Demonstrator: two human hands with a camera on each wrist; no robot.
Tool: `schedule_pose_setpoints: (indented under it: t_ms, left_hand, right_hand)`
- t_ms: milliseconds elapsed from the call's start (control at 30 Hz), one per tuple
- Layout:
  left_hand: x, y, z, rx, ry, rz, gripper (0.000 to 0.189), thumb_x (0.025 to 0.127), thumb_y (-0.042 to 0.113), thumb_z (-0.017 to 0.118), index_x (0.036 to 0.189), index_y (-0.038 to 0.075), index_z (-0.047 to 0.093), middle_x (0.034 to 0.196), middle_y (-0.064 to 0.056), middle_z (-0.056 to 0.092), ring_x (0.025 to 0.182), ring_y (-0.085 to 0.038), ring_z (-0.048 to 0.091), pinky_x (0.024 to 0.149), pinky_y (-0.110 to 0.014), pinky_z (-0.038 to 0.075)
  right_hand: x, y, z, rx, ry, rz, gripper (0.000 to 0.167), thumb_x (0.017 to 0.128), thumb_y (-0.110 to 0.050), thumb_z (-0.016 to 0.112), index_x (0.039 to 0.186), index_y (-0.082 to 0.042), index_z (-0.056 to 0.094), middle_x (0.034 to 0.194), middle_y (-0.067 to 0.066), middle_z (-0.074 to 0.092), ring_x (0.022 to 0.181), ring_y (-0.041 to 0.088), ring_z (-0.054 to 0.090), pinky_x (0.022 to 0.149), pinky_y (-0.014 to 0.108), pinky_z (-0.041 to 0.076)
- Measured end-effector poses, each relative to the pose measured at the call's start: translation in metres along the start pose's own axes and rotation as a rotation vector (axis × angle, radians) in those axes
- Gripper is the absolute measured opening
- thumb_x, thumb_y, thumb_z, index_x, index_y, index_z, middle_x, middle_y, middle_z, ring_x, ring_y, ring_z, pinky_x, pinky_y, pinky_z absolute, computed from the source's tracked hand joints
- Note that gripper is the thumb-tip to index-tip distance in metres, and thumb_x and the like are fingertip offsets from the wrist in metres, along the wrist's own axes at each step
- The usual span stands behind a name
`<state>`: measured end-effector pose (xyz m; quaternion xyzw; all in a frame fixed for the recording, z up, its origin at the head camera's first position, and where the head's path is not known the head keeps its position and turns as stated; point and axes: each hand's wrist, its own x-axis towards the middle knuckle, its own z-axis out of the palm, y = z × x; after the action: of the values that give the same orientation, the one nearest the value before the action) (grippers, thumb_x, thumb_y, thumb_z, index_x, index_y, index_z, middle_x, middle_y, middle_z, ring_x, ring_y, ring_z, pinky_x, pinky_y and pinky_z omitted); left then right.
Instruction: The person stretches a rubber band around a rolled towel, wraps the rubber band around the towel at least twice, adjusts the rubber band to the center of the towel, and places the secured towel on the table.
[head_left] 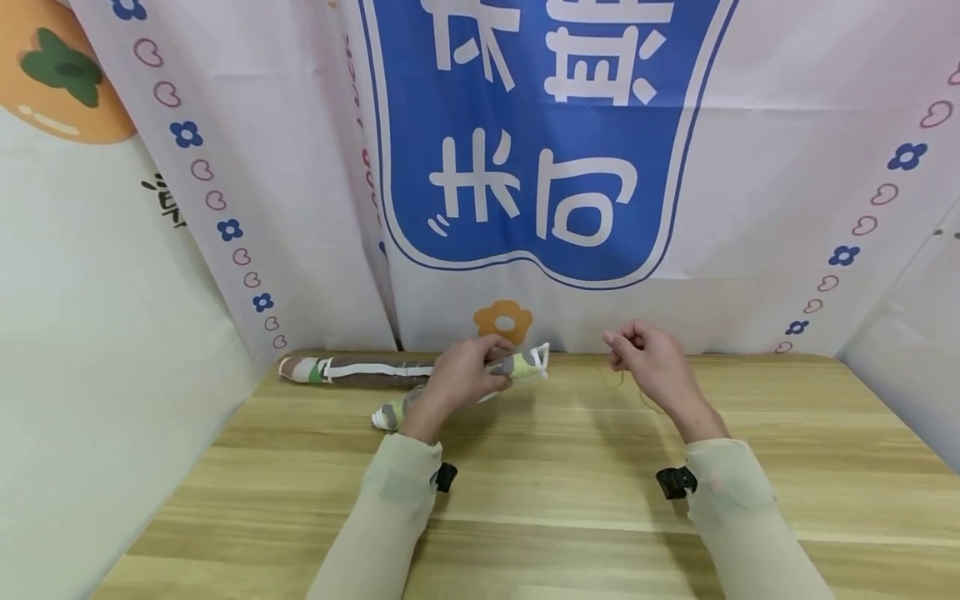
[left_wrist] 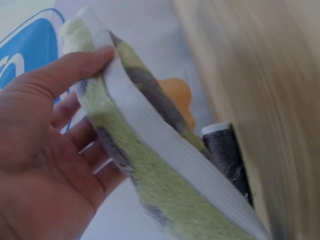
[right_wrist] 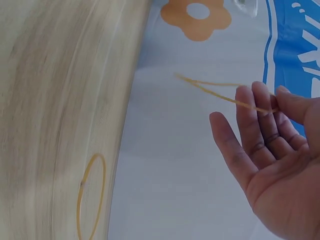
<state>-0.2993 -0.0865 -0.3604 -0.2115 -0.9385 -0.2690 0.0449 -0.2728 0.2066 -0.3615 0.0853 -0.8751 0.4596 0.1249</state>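
Observation:
My left hand grips a rolled fuzzy cloth, pale green with grey patches and a white ribbed strip along its length. In the left wrist view the thumb presses on the strip near one end, with the other fingers behind the roll. The roll slants above the table, its lower end to the left of the hand. Off to the right, my right hand pinches a thin yellow rubber band between thumb and fingertips. The band hangs out as a narrow loop, apart from the cloth.
A second rubber band lies on the wooden table near its back edge. Behind the left hand lies a brown roll with a white strip and a green-and-pale end. A printed cloth backdrop hangs behind the table.

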Motion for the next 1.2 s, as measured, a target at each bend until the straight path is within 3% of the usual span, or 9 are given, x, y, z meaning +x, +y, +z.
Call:
schedule_pose_setpoints:
  t_ms: [300, 567, 700, 1200]
  left_hand:
    - [0.000, 0.004, 0.006, -0.086, 0.001, 0.093, 0.035, 0.090, 0.020, 0.088, 0.122, 0.018, 0.076, 0.107, 0.002, 0.075, 0.095, -0.017, 0.068, 0.087, -0.042, 0.055]
    - [0.002, 0.009, 0.012, -0.112, -0.049, 0.152, 0.036, 0.091, 0.015, 0.087, 0.124, 0.017, 0.074, 0.112, 0.002, 0.073, 0.103, -0.018, 0.068, 0.091, -0.039, 0.055]
    - [0.004, 0.011, 0.016, -0.115, -0.058, 0.158, 0.043, 0.091, 0.013, 0.087, 0.130, 0.019, 0.071, 0.116, 0.002, 0.072, 0.109, -0.019, 0.067, 0.095, -0.040, 0.055]
    - [0.007, 0.014, 0.022, -0.135, -0.092, 0.201, 0.053, 0.088, 0.017, 0.091, 0.136, 0.019, 0.070, 0.107, 0.006, 0.075, 0.101, -0.013, 0.068, 0.091, -0.037, 0.056]
  right_hand:
    - [0.001, -0.005, 0.014, -0.031, -0.013, -0.028, 0.018, 0.110, -0.016, 0.061, 0.108, 0.001, 0.065, 0.091, 0.014, 0.071, 0.088, 0.036, 0.071, 0.067, 0.030, 0.056]
    - [0.000, -0.009, 0.017, -0.010, -0.015, -0.031, 0.018, 0.110, -0.016, 0.060, 0.111, 0.001, 0.065, 0.094, 0.014, 0.070, 0.089, 0.034, 0.071, 0.065, 0.030, 0.054]
    - [0.000, -0.010, 0.019, -0.022, -0.014, -0.039, 0.017, 0.110, -0.015, 0.060, 0.112, 0.001, 0.065, 0.096, 0.015, 0.069, 0.089, 0.034, 0.069, 0.064, 0.029, 0.053]
    - [-0.002, -0.019, 0.027, -0.072, -0.044, -0.141, 0.012, 0.106, -0.012, 0.067, 0.109, -0.002, 0.074, 0.095, 0.009, 0.073, 0.084, 0.026, 0.066, 0.067, 0.034, 0.054]
